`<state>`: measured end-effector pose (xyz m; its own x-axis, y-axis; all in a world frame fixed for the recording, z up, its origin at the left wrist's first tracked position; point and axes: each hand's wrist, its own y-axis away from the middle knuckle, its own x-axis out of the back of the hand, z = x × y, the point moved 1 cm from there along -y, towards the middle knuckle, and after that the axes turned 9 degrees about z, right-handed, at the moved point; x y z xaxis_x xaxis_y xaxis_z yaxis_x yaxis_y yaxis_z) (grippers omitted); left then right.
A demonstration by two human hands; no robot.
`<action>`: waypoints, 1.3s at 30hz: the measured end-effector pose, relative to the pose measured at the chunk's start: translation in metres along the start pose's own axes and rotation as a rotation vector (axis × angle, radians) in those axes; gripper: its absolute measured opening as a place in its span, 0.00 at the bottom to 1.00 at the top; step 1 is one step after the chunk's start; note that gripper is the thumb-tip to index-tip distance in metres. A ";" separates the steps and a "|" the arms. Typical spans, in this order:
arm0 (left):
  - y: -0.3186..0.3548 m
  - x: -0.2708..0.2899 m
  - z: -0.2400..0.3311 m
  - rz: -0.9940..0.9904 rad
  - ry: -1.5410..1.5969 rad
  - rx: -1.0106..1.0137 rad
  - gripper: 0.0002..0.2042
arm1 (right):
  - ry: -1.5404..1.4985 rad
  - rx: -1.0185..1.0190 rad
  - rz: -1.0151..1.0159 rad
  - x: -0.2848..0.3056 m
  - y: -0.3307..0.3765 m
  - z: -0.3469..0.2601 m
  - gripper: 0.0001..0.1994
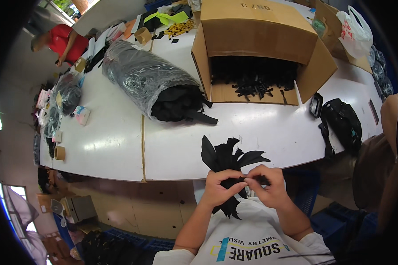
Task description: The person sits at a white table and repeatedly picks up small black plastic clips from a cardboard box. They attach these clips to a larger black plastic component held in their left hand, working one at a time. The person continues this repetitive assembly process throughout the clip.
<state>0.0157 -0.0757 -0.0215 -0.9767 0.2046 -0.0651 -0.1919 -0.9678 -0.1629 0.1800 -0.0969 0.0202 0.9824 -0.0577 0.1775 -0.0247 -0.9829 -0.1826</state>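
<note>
Head view, only one here: both hands are up at the worktop's [97, 132] near edge, in front of the person's white shirt. Left hand [219, 187] is curled round a bunch of black strips [223, 157], thumb and fingers closed; right hand [272, 185] is pinched, fingertips meeting the left's over the bunch, exact grip too small to tell. Strips fan out past the hands, upper ends over the worktop edge, lower ends against the shirt. I'd call it mid-work: this bunch is being handled, not set down. Plenty looks left, since dark pieces [177, 104] spill from the mouth of a clear plastic sack [137, 70] lying ahead. Small black pieces [254, 86] heap in an open carton [256, 33]; can't tell if they're finished or supply. Worktop is white, shiny, with a seam. A black pouch bag [342, 121] sits right, a white carrier bag [353, 33] beyond, a tape roll [59, 153] far left. Room: co-worker in red [68, 42] upper left, another person's arm [391, 121] at right edge, blue crates [334, 225] low right.
</note>
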 end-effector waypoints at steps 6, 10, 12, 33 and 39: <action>0.003 -0.006 0.002 -0.056 -0.041 0.031 0.08 | -0.121 0.019 0.154 0.006 -0.006 -0.007 0.03; -0.001 -0.006 0.010 -0.089 -0.078 -0.009 0.08 | 0.092 0.268 -0.010 0.006 -0.009 -0.002 0.06; 0.000 -0.004 0.011 -0.012 -0.053 0.022 0.07 | -0.053 0.255 0.068 0.010 -0.006 -0.001 0.04; 0.005 0.000 0.002 -0.004 0.023 -0.036 0.05 | -0.429 -0.306 0.307 0.000 -0.011 0.030 0.07; 0.010 0.001 -0.001 -0.043 -0.020 -0.078 0.06 | -0.548 -0.410 0.407 -0.004 -0.015 0.036 0.14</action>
<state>0.0124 -0.0849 -0.0239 -0.9697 0.2416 -0.0369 -0.2259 -0.9437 -0.2418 0.1835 -0.0754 -0.0122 0.8303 -0.4363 -0.3468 -0.3627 -0.8955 0.2581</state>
